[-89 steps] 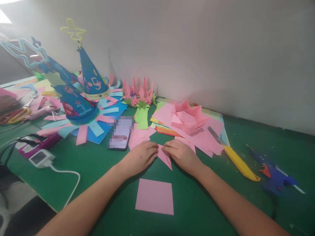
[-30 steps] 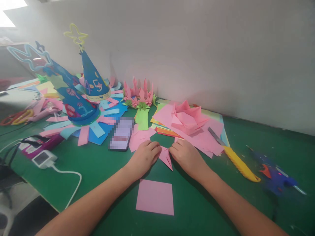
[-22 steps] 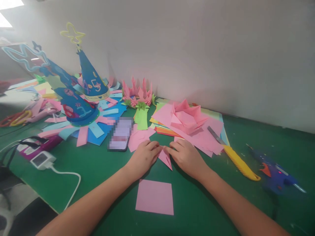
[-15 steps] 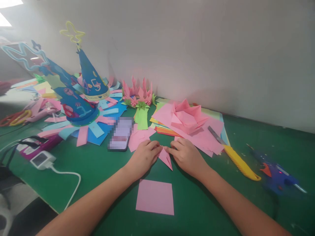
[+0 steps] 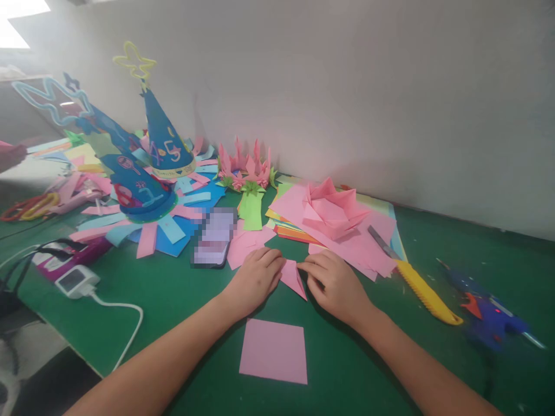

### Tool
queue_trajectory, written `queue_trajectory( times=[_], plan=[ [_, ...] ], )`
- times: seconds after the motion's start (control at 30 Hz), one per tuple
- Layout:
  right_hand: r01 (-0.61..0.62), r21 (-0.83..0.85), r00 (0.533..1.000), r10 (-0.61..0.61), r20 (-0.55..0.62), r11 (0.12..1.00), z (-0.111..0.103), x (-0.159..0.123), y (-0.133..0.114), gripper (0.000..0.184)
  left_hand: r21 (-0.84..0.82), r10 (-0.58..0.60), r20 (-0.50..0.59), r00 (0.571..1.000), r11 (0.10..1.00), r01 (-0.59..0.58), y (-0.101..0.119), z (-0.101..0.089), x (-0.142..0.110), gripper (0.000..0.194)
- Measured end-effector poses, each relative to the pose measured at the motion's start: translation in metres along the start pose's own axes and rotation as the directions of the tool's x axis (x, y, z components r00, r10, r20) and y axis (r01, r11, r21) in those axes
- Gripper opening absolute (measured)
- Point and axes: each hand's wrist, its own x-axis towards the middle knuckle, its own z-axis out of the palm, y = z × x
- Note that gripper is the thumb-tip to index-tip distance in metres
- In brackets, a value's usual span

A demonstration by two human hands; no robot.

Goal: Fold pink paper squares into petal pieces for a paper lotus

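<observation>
A small folded piece of pink paper [image 5: 293,279] lies on the green table, its pointed end turned toward me. My left hand [image 5: 260,271] grips its left side, fingers closed over the edge. At the upper right corner, the bent fingers of my right hand [image 5: 327,278] pinch the paper's edge; the thumb is partly hidden. The top of the piece now ends in a short flat edge. Nearer to me, a flat pink paper square [image 5: 274,351] rests between my forearms.
A phone [image 5: 215,237] and a pink paper crown [image 5: 245,167] are beyond my left hand. A pink paper flower [image 5: 332,205] sits on stacked sheets. To the right lie a yellow utility knife [image 5: 427,292] and a blue glue gun [image 5: 494,315]. Blue cone hats [image 5: 167,136] stand left.
The folded paper's top point has gone, leaving a flat top edge. My right fingertips have shifted slightly right along it, while my left hand keeps its place. The camera view has shifted slightly.
</observation>
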Motion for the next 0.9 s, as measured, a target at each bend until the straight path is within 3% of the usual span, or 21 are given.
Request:
queue_trajectory(
  times=[0.17, 0.3, 0.5, 0.7, 0.9],
  plan=[
    [-0.032, 0.049, 0.994, 0.026, 0.110, 0.998, 0.001, 0.000, -0.010, 0.019, 0.028, -0.021, 0.004, 1.000, 0.999, 0.021, 0.002, -0.002, -0.001, 0.018],
    [0.004, -0.031, 0.984, 0.001, 0.178, 1.000, 0.003, 0.002, -0.011, 0.032, 0.043, -0.044, -0.003, 0.999, 0.998, 0.044, 0.001, -0.005, -0.002, 0.019],
    [0.054, -0.178, 0.982, -0.020, 0.188, 0.982, 0.011, 0.005, -0.006, 0.028, -0.028, -0.046, 0.009, 0.999, 0.999, 0.046, -0.005, -0.016, -0.003, 0.022],
    [0.074, -0.091, 0.982, -0.056, 0.181, 0.993, 0.016, 0.009, -0.003, 0.037, -0.176, 0.103, 0.014, 0.995, 0.979, -0.099, -0.014, -0.020, -0.002, 0.020],
    [0.036, -0.004, 0.978, -0.034, 0.206, 0.999, 0.010, 0.011, -0.003, 0.039, -0.209, 0.070, 0.001, 0.998, 0.976, -0.068, -0.015, -0.018, -0.002, 0.019]
  ],
)
